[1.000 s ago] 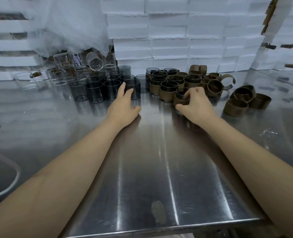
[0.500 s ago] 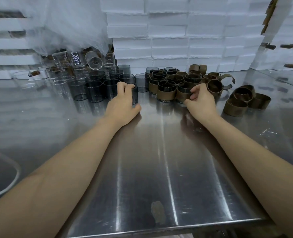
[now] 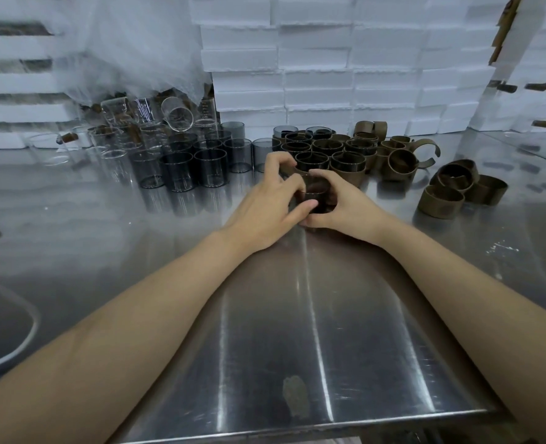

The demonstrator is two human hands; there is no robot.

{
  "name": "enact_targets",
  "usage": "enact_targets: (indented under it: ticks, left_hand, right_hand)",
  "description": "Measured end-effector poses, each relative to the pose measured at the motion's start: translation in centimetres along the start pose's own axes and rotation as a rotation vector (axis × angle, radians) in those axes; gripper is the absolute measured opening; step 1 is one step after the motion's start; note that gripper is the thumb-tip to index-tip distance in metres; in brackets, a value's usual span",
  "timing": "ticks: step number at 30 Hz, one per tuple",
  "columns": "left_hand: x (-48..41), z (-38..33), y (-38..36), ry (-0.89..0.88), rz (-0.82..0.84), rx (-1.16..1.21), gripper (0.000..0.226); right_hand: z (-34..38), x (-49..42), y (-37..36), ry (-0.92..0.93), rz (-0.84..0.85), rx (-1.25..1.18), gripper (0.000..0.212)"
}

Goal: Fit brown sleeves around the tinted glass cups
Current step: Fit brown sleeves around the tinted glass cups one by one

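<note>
Pinched from both sides, low over the bench (image 3: 297, 315) and just before the sleeved row (image 3: 329, 155), by left grip (image 3: 265, 206) and right grip (image 3: 345, 208) with fingers curled round: tinted glass cup (image 3: 314, 195), likely steadied thus for wrapping brown sleeve (image 3: 292, 170) snugly about it.

Nothing here can be read as text, a brand or a number. Faint white printed marks stand on the walls of a few clear glass cups (image 3: 144, 108) at the back left of the table (image 3: 265, 315), too small and blurred to make out.
</note>
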State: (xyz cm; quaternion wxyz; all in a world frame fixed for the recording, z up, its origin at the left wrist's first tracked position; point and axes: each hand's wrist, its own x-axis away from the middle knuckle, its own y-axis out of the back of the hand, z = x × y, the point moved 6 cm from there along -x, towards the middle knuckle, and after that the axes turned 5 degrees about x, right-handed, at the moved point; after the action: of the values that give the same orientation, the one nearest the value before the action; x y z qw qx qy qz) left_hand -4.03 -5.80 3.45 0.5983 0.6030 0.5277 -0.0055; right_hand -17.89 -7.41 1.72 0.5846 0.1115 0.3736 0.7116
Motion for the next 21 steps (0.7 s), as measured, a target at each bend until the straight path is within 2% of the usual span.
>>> enact_targets:
  ticks: [3,6,9,13,21]
  left_hand:
    - [0.1,0.6,-0.3,0.101,-0.053,0.235,0.037]
    - [0.0,1.4,-1.2,0.337,-0.041,0.600,0.058]
    - [0.1,1.5,-2.4,0.498,0.047,0.843,0.053]
    - [0.3,1.8,-2.4,0.556,0.026,1.099,0.045]
    - [0.2,1.2,-2.0,0.526,0.071,1.085,0.030]
  right_hand:
    - [0.5,0.1,0.9,0.036,-0.126,0.050,0.074]
    - [1.5,0.4,1.8,0.100,-0.268,-0.027,0.072]
    - [2.4,0.6,1.8,0.145,-0.280,-0.011,0.074]
    - [2.8,0.5,1.6,0.156,-0.273,-0.026,0.074]
    - [1.8,0.1,1.1,0.086,-0.196,-0.088,0.070]
